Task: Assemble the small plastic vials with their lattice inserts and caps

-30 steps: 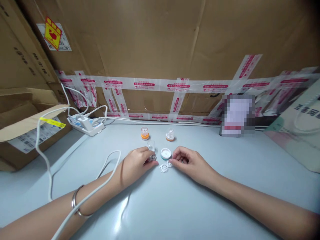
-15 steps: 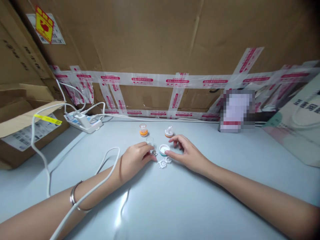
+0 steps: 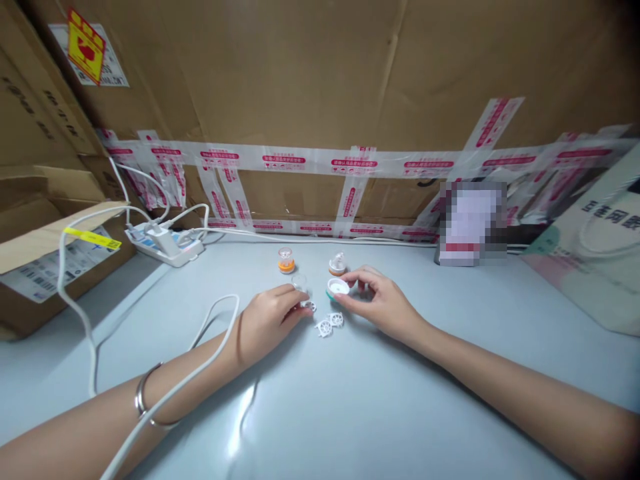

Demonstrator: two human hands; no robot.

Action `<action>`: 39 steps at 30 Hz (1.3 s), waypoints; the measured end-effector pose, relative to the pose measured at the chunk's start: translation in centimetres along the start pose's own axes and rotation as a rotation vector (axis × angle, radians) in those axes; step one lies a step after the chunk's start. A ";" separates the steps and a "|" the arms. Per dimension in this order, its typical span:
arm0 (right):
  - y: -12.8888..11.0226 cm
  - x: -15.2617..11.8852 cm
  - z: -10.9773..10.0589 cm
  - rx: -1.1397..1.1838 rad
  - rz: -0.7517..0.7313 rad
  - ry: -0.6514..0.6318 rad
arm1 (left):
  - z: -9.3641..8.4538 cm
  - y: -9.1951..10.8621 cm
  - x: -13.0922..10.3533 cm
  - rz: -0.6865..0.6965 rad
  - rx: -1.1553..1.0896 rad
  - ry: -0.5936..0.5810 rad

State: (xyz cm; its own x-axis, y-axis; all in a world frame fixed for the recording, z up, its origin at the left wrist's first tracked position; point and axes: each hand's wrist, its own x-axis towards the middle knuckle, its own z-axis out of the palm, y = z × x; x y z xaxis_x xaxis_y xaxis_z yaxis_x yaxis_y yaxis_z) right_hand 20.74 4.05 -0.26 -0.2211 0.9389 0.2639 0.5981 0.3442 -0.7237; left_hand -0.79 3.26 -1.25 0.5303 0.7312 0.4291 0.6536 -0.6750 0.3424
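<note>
My right hand is closed on the rim of a small round white cup with a green base, thumb at the front and fingers behind. Between the thumb and fingers of my left hand is a small white wheel-shaped plastic piece, partly hidden by the fingertips. Just beyond those fingers stands a clear round cover. Two white spoked pieces lie on the table between my hands. Farther back are an orange-based clear piece and a white piece with an orange-brown base.
A white power strip with plugs sits at the back left beside an open cardboard box. A white cable crosses over my left forearm. A large taped carton walls the back. A pixelated upright object and a paper bag stand at right.
My right hand has closed on the green-based cup and moved it slightly right and away, off the white spoked pieces. The left hand has hardly moved, its white piece now more lifted into view.
</note>
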 end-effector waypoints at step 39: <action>-0.1 -2.7 1.4 -0.035 -0.197 -0.223 | -0.3 2.1 -0.4 0.044 -0.245 -0.209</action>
State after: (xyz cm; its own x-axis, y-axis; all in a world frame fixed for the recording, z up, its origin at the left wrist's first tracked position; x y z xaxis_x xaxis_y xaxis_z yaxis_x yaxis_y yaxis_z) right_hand 20.21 1.46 -1.86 -0.4968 0.8318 0.2478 0.5523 0.5232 -0.6491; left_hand 0.22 1.57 -0.48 0.6713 0.6882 0.2752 0.4917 -0.6913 0.5294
